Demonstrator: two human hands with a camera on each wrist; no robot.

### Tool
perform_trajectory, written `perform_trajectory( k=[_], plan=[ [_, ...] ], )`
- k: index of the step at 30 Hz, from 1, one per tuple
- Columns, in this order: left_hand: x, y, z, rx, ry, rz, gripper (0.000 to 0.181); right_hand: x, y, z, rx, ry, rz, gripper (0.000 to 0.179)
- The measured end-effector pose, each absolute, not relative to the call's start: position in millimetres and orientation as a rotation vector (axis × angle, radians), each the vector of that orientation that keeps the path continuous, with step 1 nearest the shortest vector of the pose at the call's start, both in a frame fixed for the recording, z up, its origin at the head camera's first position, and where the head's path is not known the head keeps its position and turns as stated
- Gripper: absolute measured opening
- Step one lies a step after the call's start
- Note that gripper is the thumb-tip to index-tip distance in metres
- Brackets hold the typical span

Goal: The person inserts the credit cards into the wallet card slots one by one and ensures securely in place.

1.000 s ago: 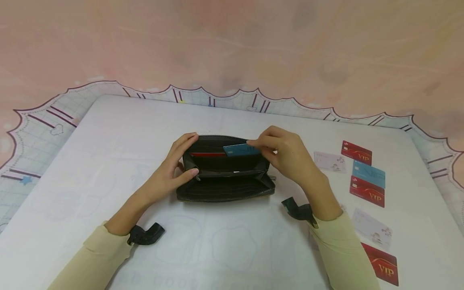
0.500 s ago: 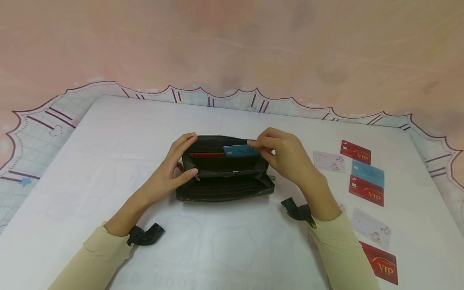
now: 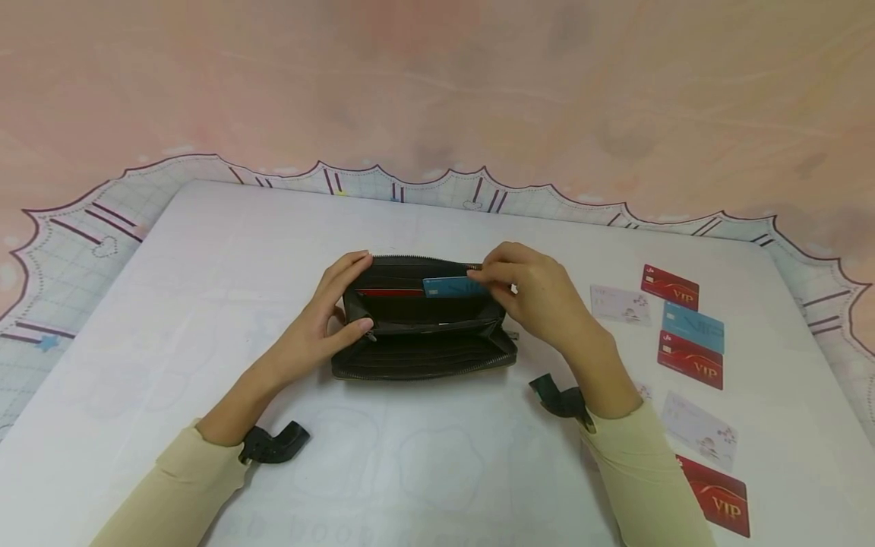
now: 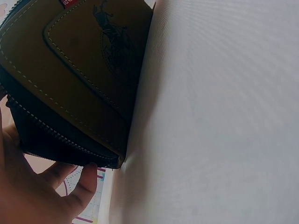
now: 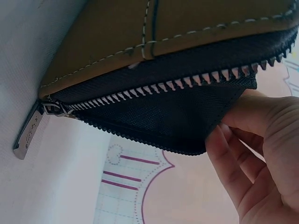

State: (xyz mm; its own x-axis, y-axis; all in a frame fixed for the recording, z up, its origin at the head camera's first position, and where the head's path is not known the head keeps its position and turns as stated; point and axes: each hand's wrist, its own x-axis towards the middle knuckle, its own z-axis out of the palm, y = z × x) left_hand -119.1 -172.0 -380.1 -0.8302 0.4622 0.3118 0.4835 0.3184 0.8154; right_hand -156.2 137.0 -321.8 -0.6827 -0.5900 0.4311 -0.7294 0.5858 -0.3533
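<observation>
A zip-around wallet [image 3: 424,357], black inside and brown with pale stitching outside, stands unzipped in the middle of the table. My left hand [image 3: 317,319] grips its left end, thumb at the near side and fingers at the back edge. At the right end, my right hand [image 3: 533,285] pinches a blue card [image 3: 447,287] by its right part; the card's lower edge is hidden in a slot of the back panel. Left of it, a strip of a red card [image 3: 393,292] shows in a slot. The right wrist view has the zipper pull [image 5: 30,130] hanging at the wallet's end.
Right of the wallet lie several loose cards: a red card [image 3: 670,286], a blue card [image 3: 693,325] overlapping another red card [image 3: 690,361], a white card [image 3: 620,304], a second white card [image 3: 700,429] and a red card [image 3: 724,501] partly under the right sleeve.
The blue card has sunk slightly lower in the wallet's back panel, with the right fingers moving along with it. The left hand keeps its hold on the wallet.
</observation>
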Motion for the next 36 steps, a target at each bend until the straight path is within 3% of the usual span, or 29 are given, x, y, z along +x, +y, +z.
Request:
perform_trajectory(
  k=[36],
  plan=[
    [-118.8,-172.3,-381.7,-0.916,-2.524,-1.579,0.077,-155.5,136.4,-322.6,1.113,-2.611,0.675,0.027]
  ],
)
